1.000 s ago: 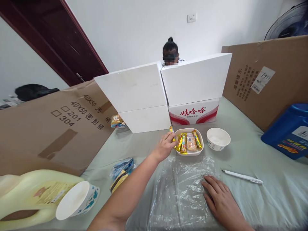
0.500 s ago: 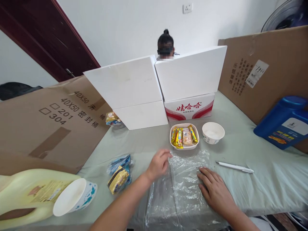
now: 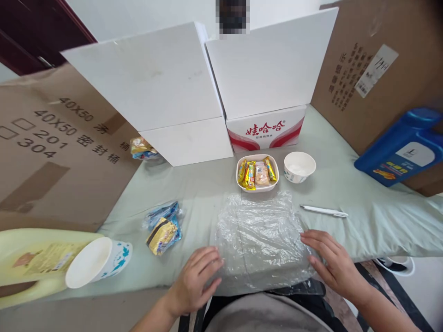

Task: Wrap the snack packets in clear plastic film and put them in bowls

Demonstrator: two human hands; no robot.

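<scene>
A clear plastic sheet [image 3: 259, 235] lies crumpled flat on the green cloth at the table's near edge. My left hand [image 3: 195, 281] rests at its near left corner with fingers stretched out and touching the film. My right hand [image 3: 330, 263] lies at its right edge, fingers spread on the film. Just beyond the sheet stands a white square dish [image 3: 258, 186] holding several wrapped snacks [image 3: 251, 173]. Neither hand holds anything.
A white bowl [image 3: 299, 167] sits right of the dish, a white pen [image 3: 323, 210] near it. Snack packets [image 3: 162, 228] lie to the left, with a tipped cup [image 3: 98, 262] and a yellow jug [image 3: 31, 265]. A blue jug [image 3: 403, 147], white boxes [image 3: 207, 92] and cardboard walls surround the table.
My left hand has come back from the dish to the sheet's near left corner. My right hand has slid to the sheet's right edge. The view has tilted down.
</scene>
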